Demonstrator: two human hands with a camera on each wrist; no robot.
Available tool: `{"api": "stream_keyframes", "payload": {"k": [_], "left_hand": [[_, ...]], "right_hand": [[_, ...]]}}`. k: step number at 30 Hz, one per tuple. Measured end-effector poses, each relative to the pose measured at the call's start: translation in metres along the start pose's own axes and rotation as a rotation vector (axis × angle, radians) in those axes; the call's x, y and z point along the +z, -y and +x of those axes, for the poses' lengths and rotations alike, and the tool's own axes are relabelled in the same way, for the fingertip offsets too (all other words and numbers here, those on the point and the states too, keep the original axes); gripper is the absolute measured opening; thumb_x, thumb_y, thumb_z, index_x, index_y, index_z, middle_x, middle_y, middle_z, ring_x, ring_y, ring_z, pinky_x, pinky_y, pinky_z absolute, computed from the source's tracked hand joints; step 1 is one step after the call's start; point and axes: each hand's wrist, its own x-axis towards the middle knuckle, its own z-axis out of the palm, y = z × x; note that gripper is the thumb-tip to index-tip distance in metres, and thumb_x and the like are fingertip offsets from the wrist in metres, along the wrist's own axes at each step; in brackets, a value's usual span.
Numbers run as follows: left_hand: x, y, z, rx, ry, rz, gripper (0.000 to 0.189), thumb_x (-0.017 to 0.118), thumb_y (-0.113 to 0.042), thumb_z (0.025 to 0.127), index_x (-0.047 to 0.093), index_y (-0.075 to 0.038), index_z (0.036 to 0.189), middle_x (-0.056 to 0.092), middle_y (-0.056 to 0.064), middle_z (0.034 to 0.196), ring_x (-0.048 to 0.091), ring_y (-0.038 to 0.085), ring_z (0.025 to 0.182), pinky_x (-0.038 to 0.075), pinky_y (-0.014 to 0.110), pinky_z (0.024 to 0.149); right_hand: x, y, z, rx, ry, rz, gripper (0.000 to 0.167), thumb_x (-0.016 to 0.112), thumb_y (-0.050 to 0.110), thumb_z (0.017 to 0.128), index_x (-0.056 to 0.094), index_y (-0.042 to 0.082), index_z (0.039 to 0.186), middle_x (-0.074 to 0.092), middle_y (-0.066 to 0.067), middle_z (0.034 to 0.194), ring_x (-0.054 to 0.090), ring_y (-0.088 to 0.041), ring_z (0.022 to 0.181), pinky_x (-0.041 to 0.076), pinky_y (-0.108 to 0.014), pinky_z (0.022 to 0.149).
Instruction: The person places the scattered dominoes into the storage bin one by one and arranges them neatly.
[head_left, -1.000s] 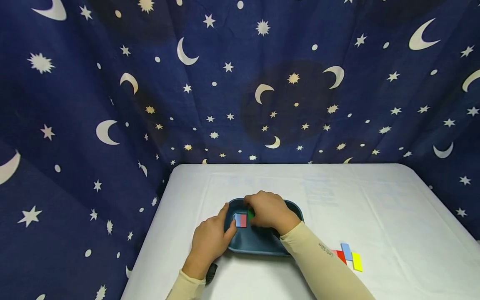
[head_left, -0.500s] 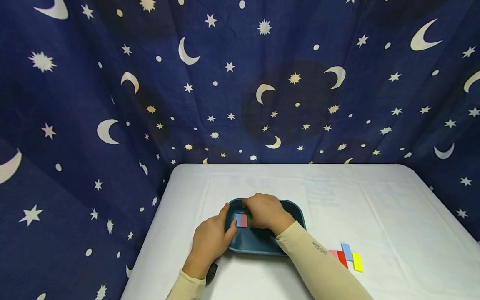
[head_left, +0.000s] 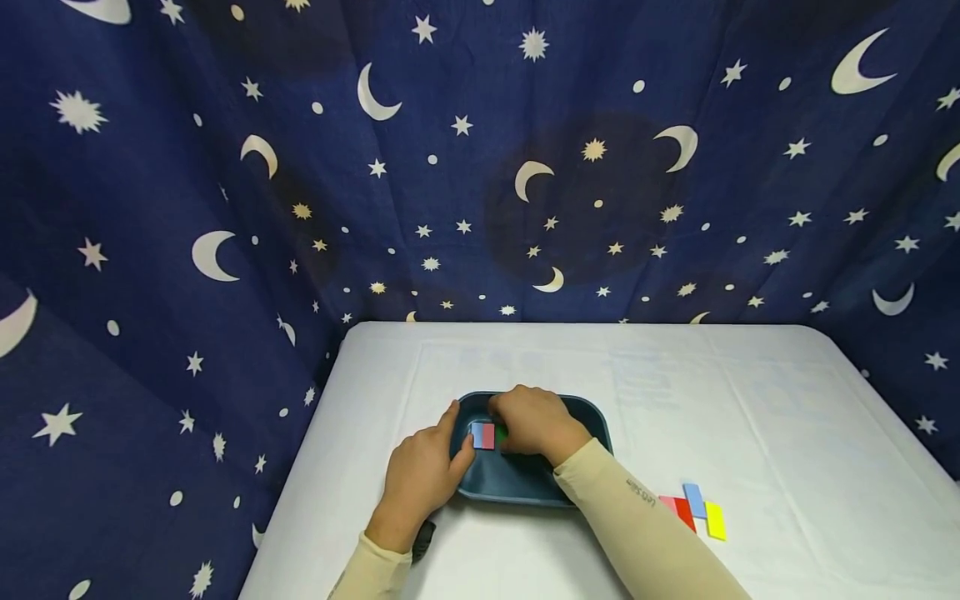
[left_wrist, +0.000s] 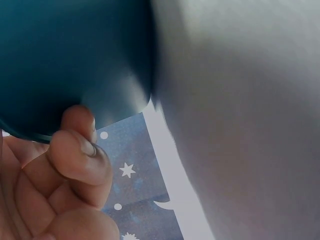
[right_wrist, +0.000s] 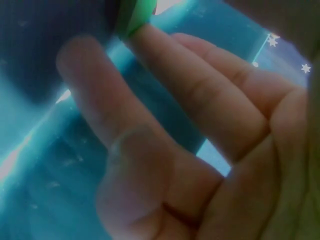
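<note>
A dark teal tray point(head_left: 517, 492) sits on the white table. My left hand point(head_left: 420, 475) grips its left rim, thumb over the inside; the left wrist view shows curled fingers at the edge. Inside the tray, a blue block point(head_left: 477, 435) and a pink block point(head_left: 489, 436) stand side by side near the left thumb. Just right of them is a green block point(head_left: 502, 434), mostly hidden by my right hand point(head_left: 542, 423). In the right wrist view, a fairly straight finger touches the green block point(right_wrist: 137, 15), while the thumb appears apart from it.
On the table right of the tray lie a pink block point(head_left: 667, 502), a red block point(head_left: 685, 515), a blue block point(head_left: 693, 501) and a yellow block point(head_left: 716, 521), partly beside the right sleeve point(head_left: 637, 517). A dark blue curtain point(head_left: 480, 167) with moons and stars surrounds the table.
The right hand has shifted slightly left and lower over the green block, which shows less than before. The left hand stays at the tray rim. The head view has tilted a little.
</note>
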Motion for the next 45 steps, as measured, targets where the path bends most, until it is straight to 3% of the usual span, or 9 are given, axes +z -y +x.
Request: {"api": "stream_keyframes", "payload": {"k": [16, 23, 45], "left_hand": [[-0.001, 0.001, 0.001, 0.012, -0.01, -0.026, 0.063, 0.068, -0.046, 0.099, 0.06, -0.008, 0.149, 0.075, 0.012, 0.085, 0.071, 0.025, 0.066, 0.053, 0.042, 0.053], [-0.002, 0.0, 0.001, 0.01, -0.003, -0.03, 0.063, 0.067, -0.045, 0.1, 0.06, -0.007, 0.149, 0.075, 0.012, 0.084, 0.071, 0.024, 0.066, 0.053, 0.041, 0.053], [-0.001, -0.001, 0.001, 0.008, -0.017, -0.039, 0.061, 0.07, -0.043, 0.099, 0.061, -0.007, 0.148, 0.075, 0.012, 0.082, 0.07, 0.024, 0.064, 0.052, 0.041, 0.051]], "right_hand": [[0.008, 0.003, 0.007, -0.047, -0.053, -0.049, 0.026, 0.095, 0.023, 0.07, 0.073, 0.019, 0.083, 0.054, 0.011, 0.063, 0.053, -0.015, 0.058, 0.044, -0.037, 0.055], [0.01, 0.005, 0.006, -0.025, -0.071, -0.056, 0.027, 0.097, 0.024, 0.069, 0.072, 0.02, 0.08, 0.053, 0.01, 0.062, 0.052, -0.015, 0.056, 0.044, -0.037, 0.054], [0.009, 0.008, 0.004, -0.019, -0.043, -0.053, 0.036, 0.099, 0.031, 0.069, 0.072, 0.02, 0.091, 0.055, 0.011, 0.066, 0.054, -0.015, 0.059, 0.046, -0.037, 0.055]]}}
